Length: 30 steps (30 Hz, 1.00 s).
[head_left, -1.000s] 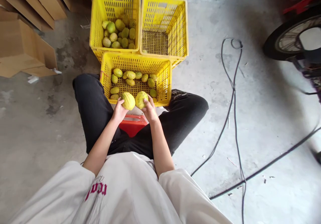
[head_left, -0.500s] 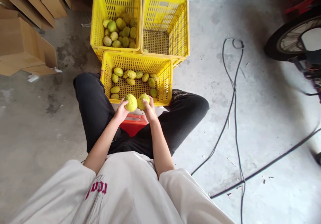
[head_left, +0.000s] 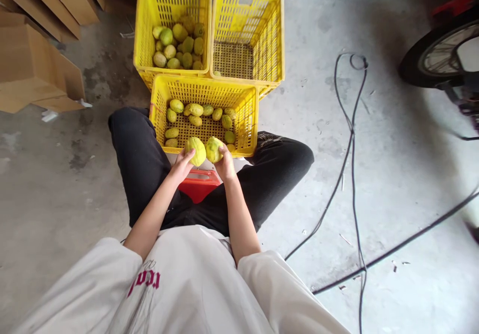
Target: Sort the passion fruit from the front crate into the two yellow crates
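The left hand (head_left: 183,166) grasps one ridged yellow-green fruit (head_left: 196,151), the right hand (head_left: 226,165) a blotched fruit (head_left: 213,149), at the near edge of the yellow front crate (head_left: 247,124). Both have turned since a second earlier; handling seems unfinished, neither being released.

Place: a rough storeroom or garage, which of the two unclear
Floor (head_left: 307,204): bare grey concrete, stained, with scraps (head_left: 394,267) strewn about
Crates (head_left: 258,49): three, yellow plastic, slotted, close together, fruit (head_left: 179,33) in two
Boxes (head_left: 48,69): cardboard, crowded together at the upper left
Wheel (head_left: 436,57): spoked, at the right edge
Cable (head_left: 352,132): black, looped loosely across the floor
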Each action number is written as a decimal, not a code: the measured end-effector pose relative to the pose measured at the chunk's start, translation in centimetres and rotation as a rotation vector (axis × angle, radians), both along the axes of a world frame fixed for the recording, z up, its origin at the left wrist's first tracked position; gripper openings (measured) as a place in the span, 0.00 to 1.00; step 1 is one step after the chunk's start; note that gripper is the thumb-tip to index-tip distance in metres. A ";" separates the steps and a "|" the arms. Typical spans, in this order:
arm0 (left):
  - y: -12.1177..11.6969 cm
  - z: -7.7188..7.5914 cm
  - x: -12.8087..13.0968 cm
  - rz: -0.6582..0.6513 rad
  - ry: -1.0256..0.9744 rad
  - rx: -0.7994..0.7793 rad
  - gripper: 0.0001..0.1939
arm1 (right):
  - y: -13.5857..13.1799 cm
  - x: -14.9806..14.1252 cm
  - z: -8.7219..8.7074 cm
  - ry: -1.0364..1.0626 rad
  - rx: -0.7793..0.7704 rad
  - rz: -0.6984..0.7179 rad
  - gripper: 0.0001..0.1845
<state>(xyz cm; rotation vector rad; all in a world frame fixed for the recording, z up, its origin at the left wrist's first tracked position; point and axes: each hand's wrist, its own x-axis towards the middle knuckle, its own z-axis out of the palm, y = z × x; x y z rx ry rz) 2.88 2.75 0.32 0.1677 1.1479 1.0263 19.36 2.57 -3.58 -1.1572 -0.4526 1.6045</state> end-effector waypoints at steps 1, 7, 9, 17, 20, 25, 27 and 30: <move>0.0 0.0 0.0 0.015 0.007 0.001 0.14 | -0.1 0.0 0.2 0.002 0.018 0.025 0.29; 0.0 0.3 0.0 0.033 0.064 0.057 0.25 | -0.4 0.1 1.6 0.021 0.102 0.067 0.37; 0.0 0.4 0.0 -0.013 0.082 0.084 0.29 | -0.4 0.0 1.9 0.017 0.112 0.063 0.39; 0.1 0.5 -0.4 0.071 -0.006 0.056 0.14 | -0.2 -0.2 1.1 -0.117 -0.042 -0.013 0.40; 0.2 1.0 -0.3 0.031 -0.057 0.040 0.13 | -0.1 -0.3 0.9 -0.148 -0.047 -0.040 0.38; 0.1 1.3 0.1 0.010 0.006 0.061 0.21 | -0.3 -0.6 1.0 -0.145 -0.041 -0.011 0.36; 0.0 0.9 0.1 0.027 0.029 0.084 0.27 | -0.5 -0.8 1.1 -0.124 -0.055 0.022 0.35; -0.3 0.3 0.0 0.069 0.028 0.137 0.35 | -0.5 -0.9 1.1 -0.049 -0.114 0.058 0.31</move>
